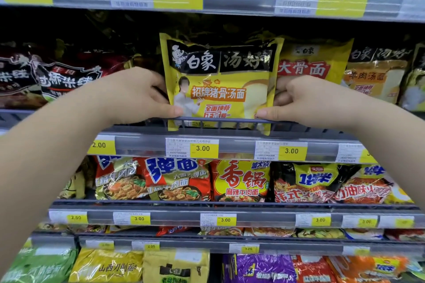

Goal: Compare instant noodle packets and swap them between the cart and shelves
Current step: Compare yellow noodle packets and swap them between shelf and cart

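Where the shelf (138,147) is packed tight: other packets could tip over if the yellow one is moved fast
Yellow noodle packet (220,89): stands upright on the middle shelf, bottom behind the wire rail (220,119); it could catch there and crumple
Left hand (138,96): fingers curled round the packet's left edge
Right hand (305,101): pinches the right edge; might drag the next yellow packet (315,60) along
Thumbs (174,111): press only the low corners, so the top could flop

We see a yellow noodle packet (220,85) with a black top band and white lettering. The price tags (203,148) are yellow and white; bags (257,269) at the near right are purple.
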Available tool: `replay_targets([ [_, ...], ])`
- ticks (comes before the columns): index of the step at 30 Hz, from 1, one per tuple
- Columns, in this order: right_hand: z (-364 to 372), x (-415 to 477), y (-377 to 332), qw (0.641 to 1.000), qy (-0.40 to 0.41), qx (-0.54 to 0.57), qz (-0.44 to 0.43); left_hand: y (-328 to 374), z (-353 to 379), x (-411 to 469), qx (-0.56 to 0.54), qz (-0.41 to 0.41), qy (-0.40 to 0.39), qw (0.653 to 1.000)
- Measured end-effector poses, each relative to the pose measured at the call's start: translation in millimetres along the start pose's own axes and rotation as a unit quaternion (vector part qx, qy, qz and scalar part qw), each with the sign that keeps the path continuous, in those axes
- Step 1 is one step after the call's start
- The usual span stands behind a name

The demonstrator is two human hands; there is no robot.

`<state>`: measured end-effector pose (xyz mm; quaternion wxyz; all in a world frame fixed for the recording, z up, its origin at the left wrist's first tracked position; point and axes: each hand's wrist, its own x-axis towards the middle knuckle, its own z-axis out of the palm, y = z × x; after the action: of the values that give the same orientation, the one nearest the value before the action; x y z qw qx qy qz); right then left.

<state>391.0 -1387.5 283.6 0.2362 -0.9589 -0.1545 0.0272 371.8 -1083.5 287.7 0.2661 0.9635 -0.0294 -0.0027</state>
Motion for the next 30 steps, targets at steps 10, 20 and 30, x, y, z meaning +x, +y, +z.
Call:
replay_targets([
  [10, 18.9, -32.3, 0.9, 0.965, 0.188, 0.179, -0.023, -0.4, 20.5, -44.0, -0.152, 0.041, 0.162, 0.974],
  [20, 3.4, -86.7, -75.0, 0.950, 0.150, 0.255, -0.103, 46.3, -25.7, -126.7, -0.204, 0.105, 0.113, 0.967],
  [30, -91.1, -189.9, -193.6, 0.898, 0.127, 0.363, -0.216, 104.5, -134.4, -248.0, -0.201, 0.184, 0.135, 0.953],
])
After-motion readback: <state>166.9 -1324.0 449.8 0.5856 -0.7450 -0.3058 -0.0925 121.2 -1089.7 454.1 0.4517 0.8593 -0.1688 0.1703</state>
